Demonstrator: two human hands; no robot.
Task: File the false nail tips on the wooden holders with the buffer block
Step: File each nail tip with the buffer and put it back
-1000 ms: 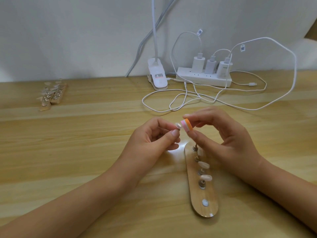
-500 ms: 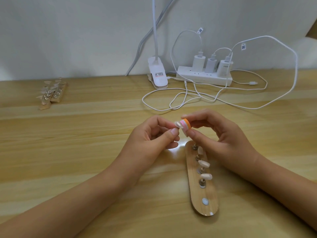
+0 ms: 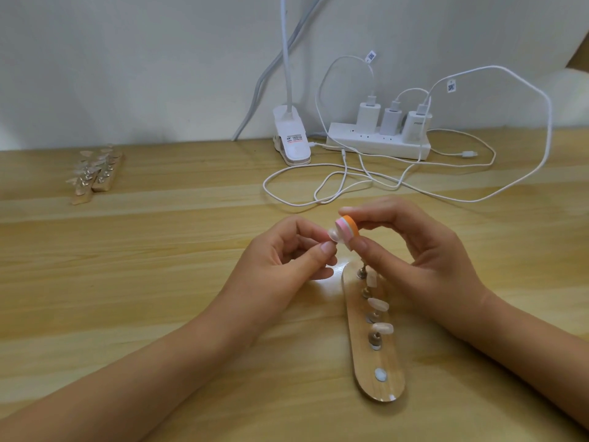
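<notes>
My left hand pinches a small pale nail tip between thumb and fingers, above the table. My right hand grips an orange, pink and white buffer block whose face lies against that tip. Below the hands lies a long wooden holder with metal posts; two nail tips stand on it in plain view, and a third sits partly behind my right thumb. Its nearest spot shows only a white pad.
Two more wooden holders with several nail tips lie at the far left. A white clip lamp, a power strip with three chargers and loose white cables occupy the back of the wooden table.
The buffer block and nail tip stay pressed together; both hands have shifted only slightly, with a small rubbing motion of the block.
</notes>
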